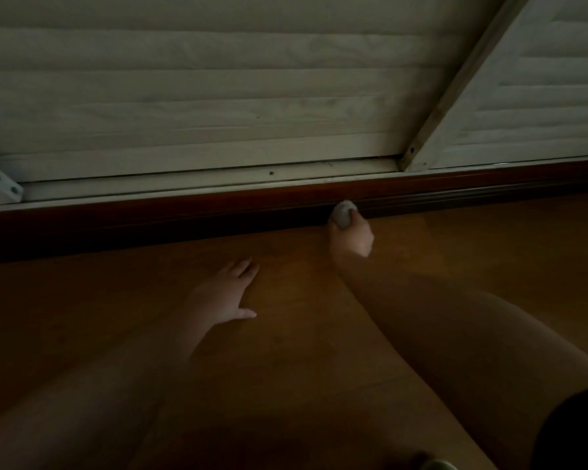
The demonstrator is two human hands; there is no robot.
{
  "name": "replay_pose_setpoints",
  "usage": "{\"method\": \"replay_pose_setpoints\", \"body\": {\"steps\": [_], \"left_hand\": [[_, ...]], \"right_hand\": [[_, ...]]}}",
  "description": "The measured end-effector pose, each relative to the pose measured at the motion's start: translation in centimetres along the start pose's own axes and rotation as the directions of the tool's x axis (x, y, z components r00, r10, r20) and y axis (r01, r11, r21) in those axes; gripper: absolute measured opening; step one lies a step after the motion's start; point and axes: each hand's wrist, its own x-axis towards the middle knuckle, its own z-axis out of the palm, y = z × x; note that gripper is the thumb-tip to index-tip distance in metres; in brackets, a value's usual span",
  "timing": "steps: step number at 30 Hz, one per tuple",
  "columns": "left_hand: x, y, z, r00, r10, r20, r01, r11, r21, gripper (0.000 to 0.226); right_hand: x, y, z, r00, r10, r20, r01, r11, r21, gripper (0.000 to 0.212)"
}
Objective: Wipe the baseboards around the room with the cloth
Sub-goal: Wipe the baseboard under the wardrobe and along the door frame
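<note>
- Right hand [350, 237] grips a small balled cloth [344, 212], fingers curled round it, cloth pressed against the baseboard [184, 220].
- Baseboard: dark red-brown strip, runs left and right of the grip along the floor edge; grooved profile visible just right of the grip.
- Free baseboard run on both sides of the grip, out to both frame edges.
- Above the grip: white slatted shutter [201, 96] in a white frame [197, 184], diagonal post [455, 86] up and right of the grip.
- Floor [302, 334]: brown wood, open below and to both sides of the grip.
- Left hand [228, 295] flat on the floor, fingers spread and straight, holding nothing, down-left of the grip, well apart from the baseboard.
- Cloth: pale grey, bunched to a round wad, only its top shows past the fingers.
- Scene dim; fine detail hard to tell.
</note>
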Motion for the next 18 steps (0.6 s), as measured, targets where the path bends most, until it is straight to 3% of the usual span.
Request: {"method": "replay_pose_setpoints", "body": {"steps": [4,6,9,12,15,18], "left_hand": [[-1.2,-0.6,1.8,0.995,-0.03,-0.097,0.044,0.989,0.14,0.102],[-1.4,-0.4,1.9,0.994,-0.038,-0.103,0.051,0.991,0.128,0.1],[-1.6,-0.5,1.4,0.998,-0.035,-0.047,0.039,0.994,0.097,0.099],[-2.3,-0.6,0.8,0.999,0.02,-0.026,-0.014,0.983,0.185,0.096],[-3.9,-0.6,1.3,0.999,0.046,0.005,-0.045,0.966,0.255,0.089],[-5.8,-0.8,0.8,1.0,-0.009,0.015,0.005,0.978,0.207,0.081]], "right_hand": [[-2.6,-1.1,2.2,0.982,-0.08,0.17,0.071,0.996,0.056,0.054],[-3.4,-1.5,3.1,0.963,-0.137,0.234,0.127,0.99,0.059,0.055],[-3.7,-1.7,3.9,0.961,-0.157,0.227,0.141,0.986,0.087,0.055],[-2.8,-1.0,3.3,0.948,-0.201,0.248,0.19,0.979,0.069,0.055],[-1.7,-0.1,2.8,0.914,-0.282,0.292,0.303,0.953,-0.03,0.057],[-2.2,-0.4,3.1,0.914,-0.288,0.287,0.33,0.938,-0.107,0.057]]}}
